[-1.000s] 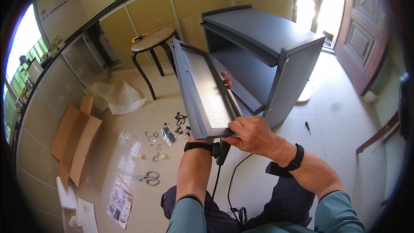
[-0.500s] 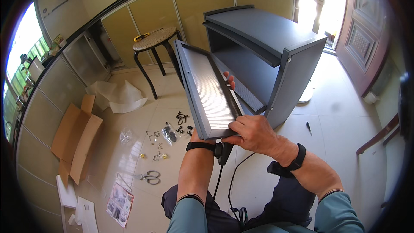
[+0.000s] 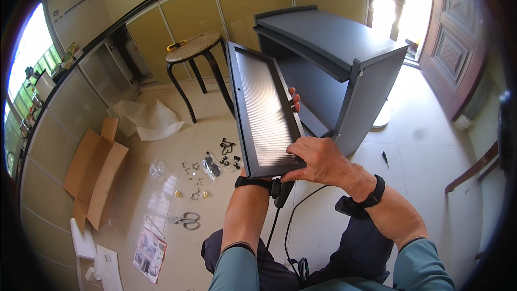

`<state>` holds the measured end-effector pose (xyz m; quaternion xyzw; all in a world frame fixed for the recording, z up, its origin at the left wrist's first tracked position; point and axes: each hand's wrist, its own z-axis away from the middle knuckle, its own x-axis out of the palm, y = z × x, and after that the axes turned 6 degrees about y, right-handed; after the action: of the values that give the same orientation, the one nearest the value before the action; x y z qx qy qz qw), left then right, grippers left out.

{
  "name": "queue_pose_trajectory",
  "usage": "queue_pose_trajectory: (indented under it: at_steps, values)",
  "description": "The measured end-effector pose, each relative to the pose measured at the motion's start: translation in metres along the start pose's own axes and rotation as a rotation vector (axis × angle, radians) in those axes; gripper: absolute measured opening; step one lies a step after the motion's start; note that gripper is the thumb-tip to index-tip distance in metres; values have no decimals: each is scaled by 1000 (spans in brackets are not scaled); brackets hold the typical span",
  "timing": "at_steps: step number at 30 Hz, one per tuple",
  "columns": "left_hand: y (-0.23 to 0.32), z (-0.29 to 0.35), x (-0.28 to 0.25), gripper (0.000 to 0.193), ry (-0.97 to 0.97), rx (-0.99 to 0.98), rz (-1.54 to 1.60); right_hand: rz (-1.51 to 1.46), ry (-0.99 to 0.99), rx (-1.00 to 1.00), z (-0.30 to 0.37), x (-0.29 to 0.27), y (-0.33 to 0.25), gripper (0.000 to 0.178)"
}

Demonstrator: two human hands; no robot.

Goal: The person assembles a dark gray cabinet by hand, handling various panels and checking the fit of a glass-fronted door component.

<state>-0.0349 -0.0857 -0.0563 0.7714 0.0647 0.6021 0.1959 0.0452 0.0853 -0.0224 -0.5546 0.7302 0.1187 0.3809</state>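
Observation:
A framed cabinet door (image 3: 267,113), dark grey with a ribbed translucent pane, is held tilted in front of me. My left hand (image 3: 294,98) supports it from behind; only fingertips show, curled round its right edge. My right hand (image 3: 319,160) pinches the lower right corner of the frame, thumb below and fingers over the front. Just beyond stands a dark grey cabinet (image 3: 328,48) with an open front. Inside its lower front, another grey panel (image 3: 315,121) is partly hidden by the door.
Small hardware and a plastic bag of parts (image 3: 211,167) lie on the floor at left, near scissors (image 3: 186,221) and a leaflet (image 3: 149,253). An opened cardboard box (image 3: 96,178) and a stool (image 3: 195,49) with a yellow cutter (image 3: 176,46) stand farther off. Cables (image 3: 291,231) hang by my legs.
The cabinet door has shifted a little to the right and turned to a somewhat different tilt. Both hands have kept their hold and moved slightly with it.

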Motion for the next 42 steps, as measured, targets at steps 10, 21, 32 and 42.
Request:
queue_pose_trajectory:
  at_steps: [10, 21, 32, 42]
  values:
    - [6, 16, 17, 66, 31, 35, 132, 58, 87, -92, -2, 2, -9, 42]
    - [29, 34, 43, 59, 73, 207, 81, 99, 204, -49, -1, 0, -7, 28]
    - [58, 30, 21, 63, 27, 290, 249, 252, 192, 156, 17, 12, 37, 12]
    - [41, -26, -28, 48, -200, -4, 294, -480, 83, 847, -13, 8, 18, 43]
